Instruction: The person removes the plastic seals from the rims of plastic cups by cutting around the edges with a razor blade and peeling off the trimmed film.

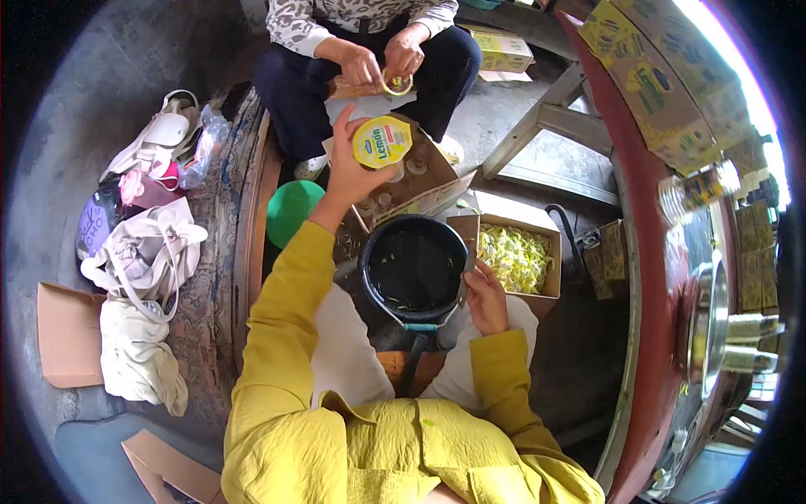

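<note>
Held up in my left hand [357, 164] is a yellow round-ended pack [382, 141] with a white panel reading "Lemon"; its underside is hidden. My fingers and thumb close around its left and lower edge. My right hand [487, 301] is at the right rim of a black bucket [366, 273], fingers curled round a thin greyish strip that I cannot make out. Dark contents with a few yellow bits show inside the bucket, which stands between my knees. Beyond it, an open cardboard box [437, 189] holds several clear cups, partly behind my left hand.
Yellow-green scraps fill a box [556, 277] on the right. A green basin [290, 210] lies left of the bucket. Opposite, a person's hands [382, 67] hold a yellow ring-shaped piece. A red-edged table [651, 336] runs along the right; bags [155, 244] lie left.
</note>
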### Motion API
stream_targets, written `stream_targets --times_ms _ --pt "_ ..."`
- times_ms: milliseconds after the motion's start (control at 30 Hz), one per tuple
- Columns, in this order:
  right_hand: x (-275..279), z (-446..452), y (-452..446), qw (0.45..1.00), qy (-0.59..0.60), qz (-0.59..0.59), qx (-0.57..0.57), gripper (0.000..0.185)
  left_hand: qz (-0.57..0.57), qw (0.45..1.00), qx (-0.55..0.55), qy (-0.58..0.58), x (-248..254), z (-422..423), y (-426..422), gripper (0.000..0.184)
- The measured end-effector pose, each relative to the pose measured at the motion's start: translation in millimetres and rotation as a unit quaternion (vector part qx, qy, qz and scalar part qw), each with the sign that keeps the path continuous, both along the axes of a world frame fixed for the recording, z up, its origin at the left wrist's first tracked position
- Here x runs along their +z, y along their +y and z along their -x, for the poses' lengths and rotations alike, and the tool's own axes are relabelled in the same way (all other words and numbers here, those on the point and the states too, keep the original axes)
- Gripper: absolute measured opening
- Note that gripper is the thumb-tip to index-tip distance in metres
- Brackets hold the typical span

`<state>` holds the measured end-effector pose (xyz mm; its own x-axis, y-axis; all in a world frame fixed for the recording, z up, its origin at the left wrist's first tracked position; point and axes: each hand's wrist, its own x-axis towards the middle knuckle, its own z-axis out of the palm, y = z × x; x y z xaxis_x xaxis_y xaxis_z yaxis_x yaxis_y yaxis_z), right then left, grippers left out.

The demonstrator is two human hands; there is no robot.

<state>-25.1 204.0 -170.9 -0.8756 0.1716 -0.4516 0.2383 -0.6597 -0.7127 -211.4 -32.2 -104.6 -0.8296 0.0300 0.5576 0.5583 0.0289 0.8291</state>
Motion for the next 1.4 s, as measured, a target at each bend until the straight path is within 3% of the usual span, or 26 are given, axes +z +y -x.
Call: stream_targets --times_ms 100,233,367,433,600,767,867,1400 --pt "5.7 -4.8 7.4 0.999 0.032 0.003 -0.028 0.045 -0.108 0.994 -0.016 -0.003 25.8 -55.2 14.4 0.094" --pt "19.6 -13.6 14.4 0.998 0.053 -0.001 -0.033 0.053 -0.161 0.985 -0.029 -0.046 19.0 -120.5 29.1 0.1" --pt "2.9 -19.9 27.5 0.998 0.013 -0.06 -0.018 0.052 -0.084 0.996 -0.012 -0.036 -12.9 -157.1 35.1 0.101" --pt "10.2 -20.8 24.0 0.985 0.038 -0.17 0.004 0.049 -0.047 0.997 -0.01 -0.058 -30.6 -163.3 37.5 0.101" --pt "13.6 -8.1 5.1 0.88 0.183 -0.437 0.003 0.044 -0.011 0.998 0.004 -0.065 -53.8 -165.8 47.7 0.105" --pt "53.2 -9.6 -25.2 0.803 0.266 -0.533 -0.009 0.028 0.003 0.998 0.01 -0.059 -69.1 -160.7 48.5 0.102" --pt "55.9 -10.8 -31.5 0.741 0.302 -0.599 0.044 0.027 0.003 0.998 0.011 -0.06 -70.5 -159.9 48.8 0.102" --pt "126.1 -17.8 -46.0 0.705 0.315 -0.628 0.097 0.02 -0.028 0.998 0.007 -0.052 -16.6 -175.6 61.9 0.105"
